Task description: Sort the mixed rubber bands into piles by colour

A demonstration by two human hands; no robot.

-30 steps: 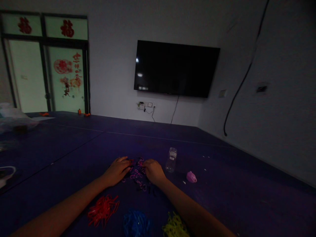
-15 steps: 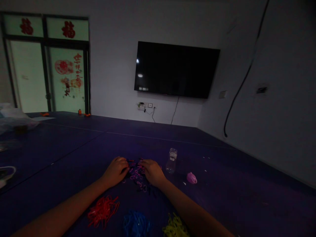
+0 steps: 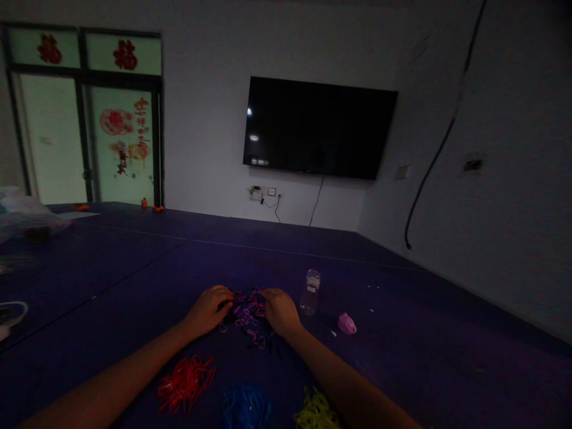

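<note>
A loose pile of small pink, purple and dark rubber bands (image 3: pixel 247 319) lies between my two hands. At its left edge rests my left hand (image 3: pixel 211 310), fingers bent and the thumb apart from them; a bit of red shows by its fingertips. My right hand (image 3: pixel 280 311) reaches over the pile's right edge with fingers extended, and its thumb side is partly hidden. Nearer to me are heaps of red bands (image 3: pixel 186 382), blue bands (image 3: pixel 248 406) and yellow-green bands (image 3: pixel 316 411). Right of my right hand stands a clear open bottle (image 3: pixel 310 293).
A pink cap-like piece (image 3: pixel 347 323) lies right of the bottle, with small white scraps (image 3: pixel 333 333) about. On the purple tabletop (image 3: pixel 156 286), a plastic bag (image 3: pixel 29 214) sits at far left, and orange objects (image 3: pixel 145 203) near the back edge. A television (image 3: pixel 319 128) hangs on the wall.
My right hand has shifted slightly right, uncovering more of the band pile. Some bands have moved a little. My left hand stays nearly in place.
</note>
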